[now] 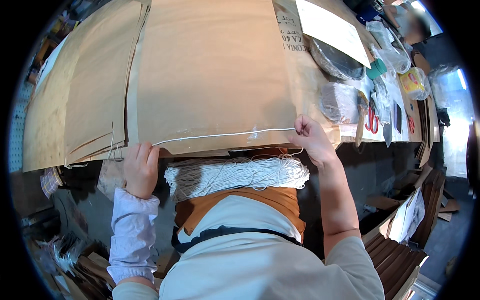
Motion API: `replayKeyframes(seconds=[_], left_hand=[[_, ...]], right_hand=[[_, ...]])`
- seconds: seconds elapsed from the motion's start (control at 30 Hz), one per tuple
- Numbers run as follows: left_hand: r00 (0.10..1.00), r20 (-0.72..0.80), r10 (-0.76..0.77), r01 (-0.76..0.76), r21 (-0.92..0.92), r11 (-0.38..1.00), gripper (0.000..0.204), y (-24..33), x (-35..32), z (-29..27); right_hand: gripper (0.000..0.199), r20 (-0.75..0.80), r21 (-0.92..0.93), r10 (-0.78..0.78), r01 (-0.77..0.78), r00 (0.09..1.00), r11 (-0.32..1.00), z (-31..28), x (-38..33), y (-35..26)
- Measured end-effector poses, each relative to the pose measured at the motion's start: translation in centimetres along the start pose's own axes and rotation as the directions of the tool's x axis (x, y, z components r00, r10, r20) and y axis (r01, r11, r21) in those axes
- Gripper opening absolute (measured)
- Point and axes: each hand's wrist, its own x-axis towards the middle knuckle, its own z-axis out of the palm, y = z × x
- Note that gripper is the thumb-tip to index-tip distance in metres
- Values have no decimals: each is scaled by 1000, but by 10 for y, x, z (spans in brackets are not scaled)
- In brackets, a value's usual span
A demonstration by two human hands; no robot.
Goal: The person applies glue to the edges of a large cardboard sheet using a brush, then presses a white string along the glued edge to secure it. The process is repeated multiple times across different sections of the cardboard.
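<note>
A thin white cord (220, 135) runs nearly straight between my hands, across the near part of a large brown paper sheet (212, 70). My left hand (140, 169) pinches its left end at the table's front edge. At the other end, my right hand (314, 142) has the cord between thumb and fingers, a little above the paper. A loose tail hangs below the right hand. On my lap lies a thick bundle of white cords (237, 176). Glossy patches, perhaps clear tape, show on the sheet near the cord.
More brown sheets (100, 80) are stacked at left, with loose cord ends beside my left hand. At right lie red-handled scissors (371, 119), a brush (360, 122), a wrapped block (340, 102) and a dark bowl (337, 57) under white paper. Folded cardboard (400, 257) stands low right. Another person (407, 22) is far right.
</note>
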Motion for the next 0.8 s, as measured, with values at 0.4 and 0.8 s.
replayKeyframes(seconds=[0.4,0.8], left_hand=[[981,195,-1,127,-635,762,33,-11,18,-9],[820,470,-325,572,-662,484,9,-29,25,4]], right_hand=[[24,150,-815,-791,527,594,242,44,-4,4],[15,-156,-715,-525,271,837,644,67,21,-1]])
